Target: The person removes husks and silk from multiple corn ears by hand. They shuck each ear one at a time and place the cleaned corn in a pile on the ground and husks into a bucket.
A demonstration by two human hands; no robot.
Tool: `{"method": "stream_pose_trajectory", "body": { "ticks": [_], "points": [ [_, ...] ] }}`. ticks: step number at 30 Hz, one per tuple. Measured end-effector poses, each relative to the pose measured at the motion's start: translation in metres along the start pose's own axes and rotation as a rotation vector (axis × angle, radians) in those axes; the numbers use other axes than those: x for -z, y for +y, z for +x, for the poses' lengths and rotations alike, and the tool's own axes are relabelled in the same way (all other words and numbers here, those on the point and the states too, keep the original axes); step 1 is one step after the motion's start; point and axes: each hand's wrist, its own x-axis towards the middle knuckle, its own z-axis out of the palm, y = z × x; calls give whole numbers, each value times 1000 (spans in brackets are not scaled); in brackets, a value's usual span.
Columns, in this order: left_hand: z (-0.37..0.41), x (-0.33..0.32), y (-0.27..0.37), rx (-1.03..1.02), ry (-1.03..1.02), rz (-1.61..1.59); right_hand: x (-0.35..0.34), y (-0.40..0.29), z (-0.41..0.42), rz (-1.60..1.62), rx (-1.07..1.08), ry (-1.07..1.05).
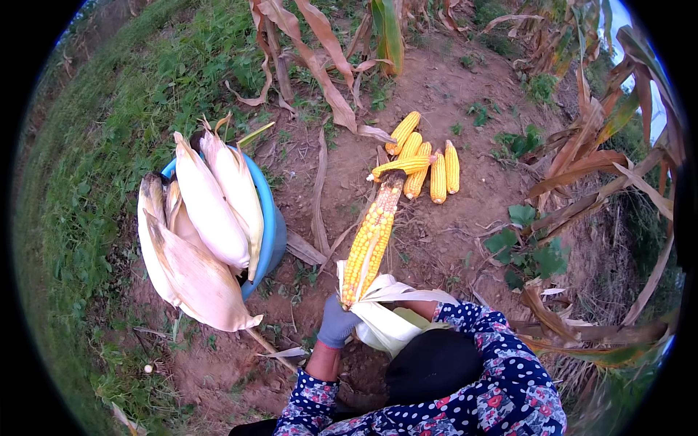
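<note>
My left hand [337, 322], in a grey glove, is closed around the base of a corn ear [372, 240]. The ear stands out from the hand, its yellow kernels bare, with a pale strip along it and a dark, poorly filled tip. Peeled pale husk leaves [390, 321] hang from its base towards me. Behind these leaves my right hand is mostly hidden; only the wrist [424, 308] shows, so its grip is not visible. Just beyond the ear's tip lies a small pile of husked yellow corn ears [417, 174] on the soil.
At left, a blue bucket [277, 234] is heaped with corn ears in pale husks [210, 204]. Dry corn stalks [600, 180] rise at right, and brown leaves [322, 52] hang at the top. Green weeds [92, 218] cover the left ground. A dark rounded shape [436, 365] lies below the husk.
</note>
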Motion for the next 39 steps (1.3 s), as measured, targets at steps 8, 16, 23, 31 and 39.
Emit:
{"method": "stream_pose_trajectory", "body": {
  "ticks": [8, 16, 23, 31, 39],
  "points": [
    [10, 0, 8, -48, 209, 671, 13, -10, -25, -251, -68, 134],
    [-6, -17, -60, 149, -60, 277, 37, -15, -3, 679, 108, 170],
    [-58, 15, -219, -151, -156, 1015, -129, -49, -1, -966, 127, -695],
    [0, 76, -70, 615, -77, 1504, 112, -69, 19, 1060, 597, 494],
    [24, 26, -6, 256, -66, 971, 131, -25, 8, 1125, 619, 544]
  ]
}}
